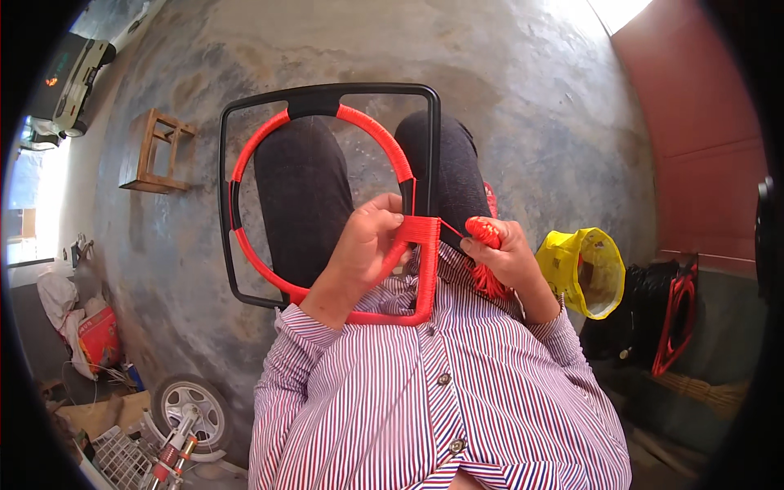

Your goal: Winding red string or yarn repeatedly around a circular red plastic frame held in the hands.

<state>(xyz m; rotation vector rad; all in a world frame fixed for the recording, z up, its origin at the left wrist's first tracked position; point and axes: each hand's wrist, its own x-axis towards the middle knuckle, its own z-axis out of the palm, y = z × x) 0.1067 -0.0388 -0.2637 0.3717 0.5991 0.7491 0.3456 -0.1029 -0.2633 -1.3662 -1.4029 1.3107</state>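
Observation:
A black, rounded square frame (435, 151) with a ring (380, 135) inside it rests across my lap. Red cord covers most of the ring, plus the frame's lower right corner and near edge. My left hand (367, 237) grips the ring's right side, thumb on top beside a band of red cord (421, 229) that spans ring and frame; some of its fingers are hidden underneath. Closed around a bundle of red cord (483, 232), my right hand (513, 260) is just right of the frame. A short strand runs from the bundle to the wrapped band, and loose cord hangs below.
A yellow bag (576, 269) stands open at my right, beside a stack of black frames (633, 314) and a red-edged one (678, 318). On the left are a wooden stool (151, 155), a spoked wheel (192, 412) and a white wire basket (122, 461). A vehicle (69, 86) appears far left.

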